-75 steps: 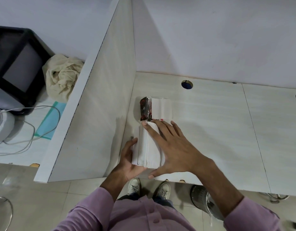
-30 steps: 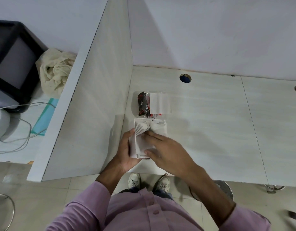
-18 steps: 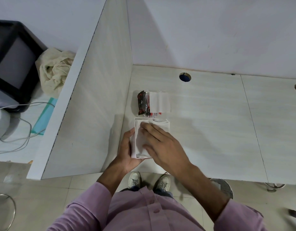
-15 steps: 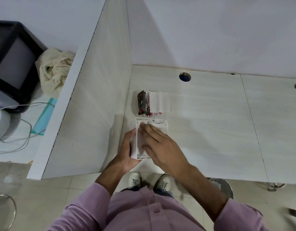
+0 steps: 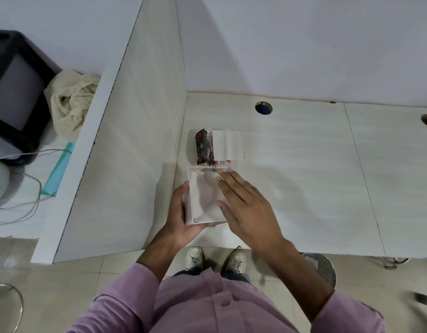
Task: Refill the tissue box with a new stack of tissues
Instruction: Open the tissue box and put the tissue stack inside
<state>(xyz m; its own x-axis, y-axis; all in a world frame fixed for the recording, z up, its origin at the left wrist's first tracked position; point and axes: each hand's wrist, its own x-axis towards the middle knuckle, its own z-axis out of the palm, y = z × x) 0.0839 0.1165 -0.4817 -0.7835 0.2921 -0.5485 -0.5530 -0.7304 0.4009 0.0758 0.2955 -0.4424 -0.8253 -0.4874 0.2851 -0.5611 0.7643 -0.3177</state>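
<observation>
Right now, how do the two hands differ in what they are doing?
The left hand grips the near left corner of the tissue box, fingers curled; the right hand lies open and flat over the box's right side, holding nothing. Both are at the box.

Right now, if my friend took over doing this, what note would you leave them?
Left hand: holds the white tissue box by its left side at the desk's near edge.
Right hand: open, flat, fingers over the box's right rim, gripping nothing.
Tissues: inside the open box, top sheet rumpled.
Opened tissue pack: lies on the desk just behind the box.
Done: tissues are in.
Left: flatten them and close the box; no lid visible.
</observation>
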